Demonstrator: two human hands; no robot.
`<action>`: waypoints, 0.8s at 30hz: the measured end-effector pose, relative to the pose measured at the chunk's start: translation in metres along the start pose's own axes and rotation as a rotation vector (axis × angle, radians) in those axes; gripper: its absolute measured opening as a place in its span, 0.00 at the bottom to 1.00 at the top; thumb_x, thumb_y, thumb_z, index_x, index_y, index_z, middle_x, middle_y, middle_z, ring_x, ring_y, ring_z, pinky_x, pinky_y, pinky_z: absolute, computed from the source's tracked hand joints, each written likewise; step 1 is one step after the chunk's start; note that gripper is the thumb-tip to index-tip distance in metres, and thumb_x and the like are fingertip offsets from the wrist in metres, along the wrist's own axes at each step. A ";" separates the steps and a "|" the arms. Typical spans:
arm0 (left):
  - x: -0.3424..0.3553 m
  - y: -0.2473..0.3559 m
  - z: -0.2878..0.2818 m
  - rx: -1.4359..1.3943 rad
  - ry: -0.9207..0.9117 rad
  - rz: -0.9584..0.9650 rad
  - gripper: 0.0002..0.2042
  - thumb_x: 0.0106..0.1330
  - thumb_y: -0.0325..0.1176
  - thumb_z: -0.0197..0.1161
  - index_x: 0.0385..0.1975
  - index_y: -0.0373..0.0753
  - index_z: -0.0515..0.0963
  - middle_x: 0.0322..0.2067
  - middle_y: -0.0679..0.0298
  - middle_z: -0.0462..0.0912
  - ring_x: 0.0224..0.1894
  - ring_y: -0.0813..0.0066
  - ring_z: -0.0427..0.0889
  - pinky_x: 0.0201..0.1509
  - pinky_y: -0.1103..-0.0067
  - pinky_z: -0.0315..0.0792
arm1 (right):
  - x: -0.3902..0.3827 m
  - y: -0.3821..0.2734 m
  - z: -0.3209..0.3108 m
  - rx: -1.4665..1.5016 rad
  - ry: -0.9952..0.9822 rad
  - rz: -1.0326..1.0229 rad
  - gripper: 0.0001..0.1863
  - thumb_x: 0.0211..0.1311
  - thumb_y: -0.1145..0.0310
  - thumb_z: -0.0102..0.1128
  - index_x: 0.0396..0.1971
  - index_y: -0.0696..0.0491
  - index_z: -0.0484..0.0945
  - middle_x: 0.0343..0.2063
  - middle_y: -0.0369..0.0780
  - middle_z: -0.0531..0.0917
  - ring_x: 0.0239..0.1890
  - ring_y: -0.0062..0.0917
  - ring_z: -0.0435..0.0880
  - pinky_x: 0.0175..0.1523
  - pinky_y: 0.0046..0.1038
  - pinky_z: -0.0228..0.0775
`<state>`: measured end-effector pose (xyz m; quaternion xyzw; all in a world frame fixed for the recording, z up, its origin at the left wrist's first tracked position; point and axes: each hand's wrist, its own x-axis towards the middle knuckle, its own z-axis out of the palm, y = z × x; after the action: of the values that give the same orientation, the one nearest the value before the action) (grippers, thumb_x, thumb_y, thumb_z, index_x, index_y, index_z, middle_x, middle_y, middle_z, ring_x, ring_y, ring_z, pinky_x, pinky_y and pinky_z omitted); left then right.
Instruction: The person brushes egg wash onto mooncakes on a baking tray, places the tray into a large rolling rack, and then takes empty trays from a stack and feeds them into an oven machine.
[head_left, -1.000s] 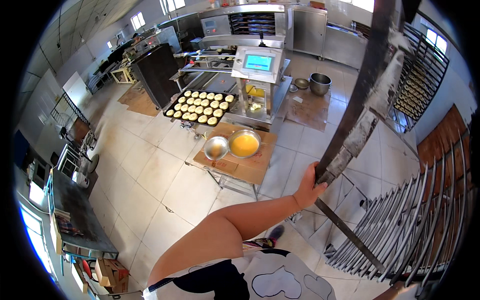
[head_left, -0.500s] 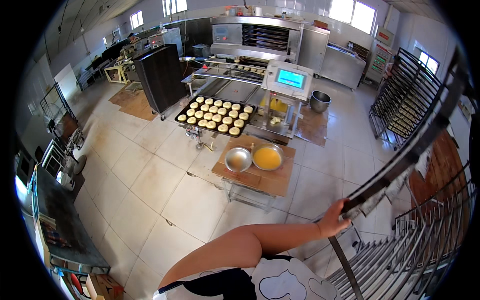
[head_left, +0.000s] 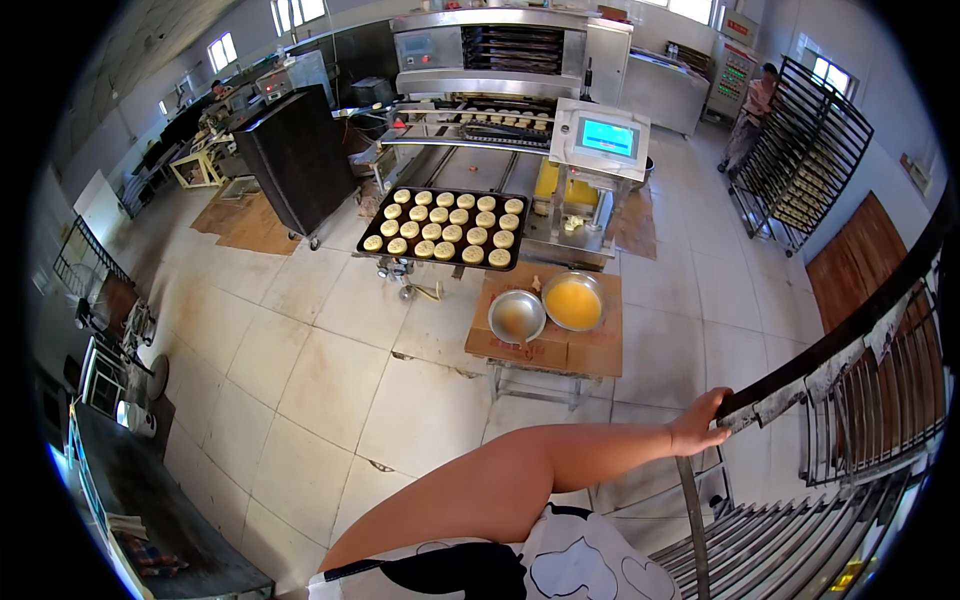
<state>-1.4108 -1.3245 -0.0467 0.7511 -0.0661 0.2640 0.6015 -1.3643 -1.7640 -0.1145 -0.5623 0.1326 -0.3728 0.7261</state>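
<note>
My left hand (head_left: pixel 703 425) is closed on the dark upright post (head_left: pixel 800 370) of a metal rack, its edge patched with worn whitish material. The rack's rows of tubular rails (head_left: pixel 775 535) fill the lower right. My right hand is out of view. Beyond my arm, a small stand topped with cardboard (head_left: pixel 485 340) holds a steel bowl of yellow liquid (head_left: pixel 574 298) and a second steel bowl (head_left: pixel 505 310) with a little brownish content. Behind them, a black tray (head_left: pixel 370 250) of round pale pastries lies at the front of a steel machine with a lit screen (head_left: pixel 607 137).
A co-worker (head_left: pixel 758 95) stands by a loaded rack (head_left: pixel 800 150) at back right; another person (head_left: pixel 218 90) is at back left. A black cabinet on casters (head_left: pixel 290 160), a dark table (head_left: pixel 170 500) at lower left and wooden boards (head_left: pixel 850 240) at right surround the tiled floor.
My left hand and the rack post shifted rightward and lower in view, while the bowls and stand shifted right too. The back-right co-worker is now visible; my right hand left the lower edge.
</note>
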 end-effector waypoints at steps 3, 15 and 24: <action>0.006 -0.002 -0.001 -0.031 -0.079 0.008 0.32 0.55 0.40 0.56 0.56 0.31 0.53 0.43 0.53 0.67 0.47 0.66 0.67 0.54 0.71 0.61 | -0.016 -0.015 -0.033 -0.012 0.026 -0.017 0.20 0.51 0.51 0.45 0.22 0.54 0.74 0.18 0.38 0.75 0.24 0.28 0.73 0.31 0.29 0.64; -0.019 0.022 -0.035 0.065 -0.148 -0.010 0.34 0.58 0.50 0.55 0.57 0.32 0.54 0.50 0.52 0.66 0.56 0.64 0.62 0.59 0.70 0.58 | -0.087 -0.072 -0.226 -0.134 0.209 -0.012 0.20 0.50 0.51 0.45 0.17 0.54 0.74 0.15 0.37 0.74 0.20 0.27 0.72 0.27 0.27 0.62; 0.006 0.052 -0.092 0.053 -0.248 -0.274 0.27 0.59 0.40 0.53 0.55 0.38 0.54 0.47 0.61 0.67 0.44 0.76 0.64 0.51 0.78 0.61 | -0.141 -0.117 -0.229 0.216 0.277 0.197 0.21 0.50 0.50 0.44 0.18 0.54 0.74 0.16 0.39 0.75 0.20 0.28 0.71 0.27 0.27 0.62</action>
<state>-1.4565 -1.2507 0.0140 0.7956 -0.0300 0.0866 0.5989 -1.6471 -1.8412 -0.1152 -0.4086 0.2446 -0.3859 0.7901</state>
